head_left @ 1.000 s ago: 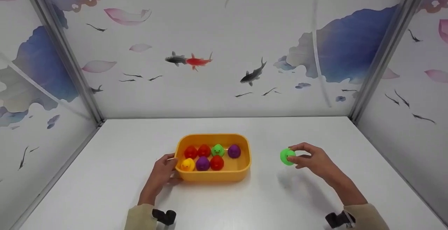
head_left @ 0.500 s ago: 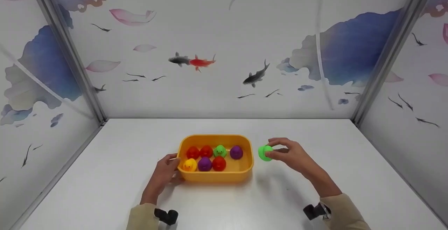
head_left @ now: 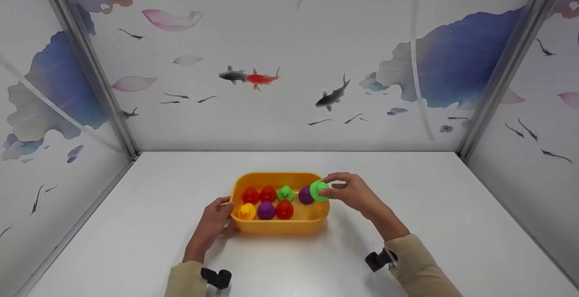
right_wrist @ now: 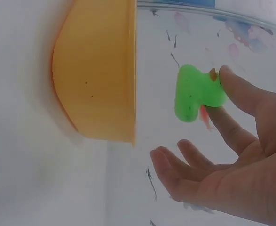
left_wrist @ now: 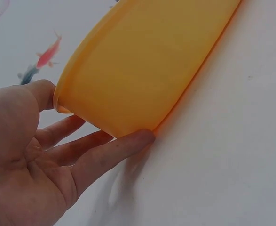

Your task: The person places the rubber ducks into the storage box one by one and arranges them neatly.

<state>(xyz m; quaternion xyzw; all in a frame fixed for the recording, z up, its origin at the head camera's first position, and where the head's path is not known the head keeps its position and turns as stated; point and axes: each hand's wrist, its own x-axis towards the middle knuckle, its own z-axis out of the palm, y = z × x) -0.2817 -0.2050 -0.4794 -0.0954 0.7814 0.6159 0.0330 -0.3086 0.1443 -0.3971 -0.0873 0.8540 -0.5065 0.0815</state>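
My right hand (head_left: 359, 195) pinches a green rubber duck (head_left: 319, 190) between thumb and fingertip, over the right end of a yellow-orange plastic tub (head_left: 280, 227). In the right wrist view, the green duck (right_wrist: 189, 94) hangs above the level of the tub's rim, the other fingers spread loosely. My left hand (head_left: 211, 222) holds the tub's left end. Its thumb and fingers lie against the end wall and rim of the tub (left_wrist: 133, 70) in the left wrist view. Inside sit small ducks: red (head_left: 284, 209), purple (head_left: 266, 210), yellow (head_left: 247, 212) and green (head_left: 285, 193).
The tub stands on a white table (head_left: 289, 265). Behind the table rises a white panel (head_left: 289, 125) printed with fish and petals, with similar panels left and right. Metal posts (head_left: 491, 62) mark the corners.
My right hand has carried the green duck leftward, from beside the tub to over its right end, where it partly overlaps a purple duck. My left hand stays at the tub's left end.
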